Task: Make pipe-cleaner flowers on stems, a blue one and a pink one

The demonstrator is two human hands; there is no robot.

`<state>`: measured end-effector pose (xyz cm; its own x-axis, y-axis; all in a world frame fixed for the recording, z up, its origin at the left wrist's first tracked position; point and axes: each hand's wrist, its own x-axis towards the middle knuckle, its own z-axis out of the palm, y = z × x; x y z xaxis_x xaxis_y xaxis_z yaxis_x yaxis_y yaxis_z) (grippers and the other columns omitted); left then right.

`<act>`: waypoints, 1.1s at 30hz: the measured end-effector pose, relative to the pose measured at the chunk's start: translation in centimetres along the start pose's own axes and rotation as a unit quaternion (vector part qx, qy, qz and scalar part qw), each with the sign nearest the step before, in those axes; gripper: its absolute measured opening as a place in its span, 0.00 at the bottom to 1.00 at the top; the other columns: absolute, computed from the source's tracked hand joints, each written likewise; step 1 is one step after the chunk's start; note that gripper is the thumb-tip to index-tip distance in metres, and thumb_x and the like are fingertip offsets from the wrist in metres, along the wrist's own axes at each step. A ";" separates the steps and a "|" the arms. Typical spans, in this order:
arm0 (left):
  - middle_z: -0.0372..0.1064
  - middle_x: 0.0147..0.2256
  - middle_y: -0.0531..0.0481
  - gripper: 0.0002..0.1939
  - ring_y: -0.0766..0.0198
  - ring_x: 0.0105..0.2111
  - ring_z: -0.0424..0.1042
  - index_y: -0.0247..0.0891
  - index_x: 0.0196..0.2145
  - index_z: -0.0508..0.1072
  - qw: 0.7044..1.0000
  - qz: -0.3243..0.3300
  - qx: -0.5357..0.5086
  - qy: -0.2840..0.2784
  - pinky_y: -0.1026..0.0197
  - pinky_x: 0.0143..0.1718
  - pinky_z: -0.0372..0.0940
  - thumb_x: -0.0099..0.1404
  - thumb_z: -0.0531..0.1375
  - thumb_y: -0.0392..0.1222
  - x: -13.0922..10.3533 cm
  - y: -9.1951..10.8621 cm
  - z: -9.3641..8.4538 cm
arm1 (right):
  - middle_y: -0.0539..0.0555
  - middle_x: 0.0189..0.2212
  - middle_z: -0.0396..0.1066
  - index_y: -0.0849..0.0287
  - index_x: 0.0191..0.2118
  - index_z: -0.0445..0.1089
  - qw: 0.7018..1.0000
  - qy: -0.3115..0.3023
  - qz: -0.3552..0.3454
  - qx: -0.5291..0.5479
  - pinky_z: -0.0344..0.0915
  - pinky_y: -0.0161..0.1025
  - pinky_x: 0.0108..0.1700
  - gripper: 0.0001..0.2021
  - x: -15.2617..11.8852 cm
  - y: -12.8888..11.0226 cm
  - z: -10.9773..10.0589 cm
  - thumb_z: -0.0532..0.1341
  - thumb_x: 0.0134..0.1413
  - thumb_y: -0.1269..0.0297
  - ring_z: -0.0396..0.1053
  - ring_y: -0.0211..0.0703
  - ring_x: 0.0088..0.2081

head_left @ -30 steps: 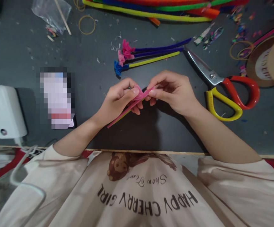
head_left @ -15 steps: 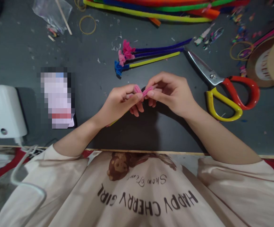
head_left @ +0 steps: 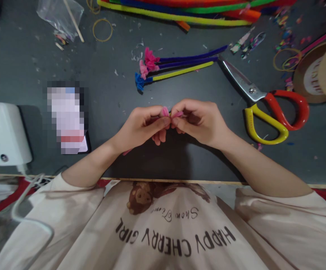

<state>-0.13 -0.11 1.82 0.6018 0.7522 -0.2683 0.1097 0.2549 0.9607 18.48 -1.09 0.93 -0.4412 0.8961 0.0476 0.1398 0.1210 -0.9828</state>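
Observation:
Between my two hands is a pink pipe cleaner (head_left: 165, 111), bent into a loop near the fingertips. My left hand (head_left: 144, 122) pinches it with thumb and forefinger, and a pink end pokes out below the wrist. Close against it, my right hand (head_left: 198, 119) grips another part of the pink pipe cleaner. A bit of yellow shows between the fingertips; most of the piece is hidden by my fingers. Beyond my hands lie pipe-cleaner flowers: a hot pink one (head_left: 151, 59) and a light pink one (head_left: 143, 69) by purple stems, and a blue one (head_left: 139, 82) on a yellow stem.
Scissors (head_left: 252, 90) with red and yellow handles lie to the right, beside ribbon spools (head_left: 309, 80). Long coloured pipe cleaners (head_left: 177, 15) run along the back. A phone (head_left: 67, 116), a white power bank (head_left: 7, 133) and a plastic bag (head_left: 59, 17) are on the left.
My right hand has moved slightly down and left, so the fingertips of both hands now meet. The pink loop stands more upright, and a pink end now shows below my left wrist.

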 end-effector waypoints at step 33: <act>0.68 0.18 0.55 0.13 0.73 0.18 0.67 0.38 0.25 0.66 0.932 0.151 0.314 0.100 0.70 0.21 0.59 0.67 0.55 0.43 -0.3 -0.8 -0.2 | 0.45 0.22 0.67 0.59 0.31 0.65 0.989 0.039 0.070 0.123 0.62 0.26 0.22 0.06 -0.3 0.1 1.2 0.62 0.56 0.65 0.65 0.27 0.21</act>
<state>-0.56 -0.39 1.07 0.5271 0.8466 0.0734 0.4385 -0.3450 0.8298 17.59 -1.80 0.57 -0.3625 0.9279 -0.0875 -0.0300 -0.1054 -0.9940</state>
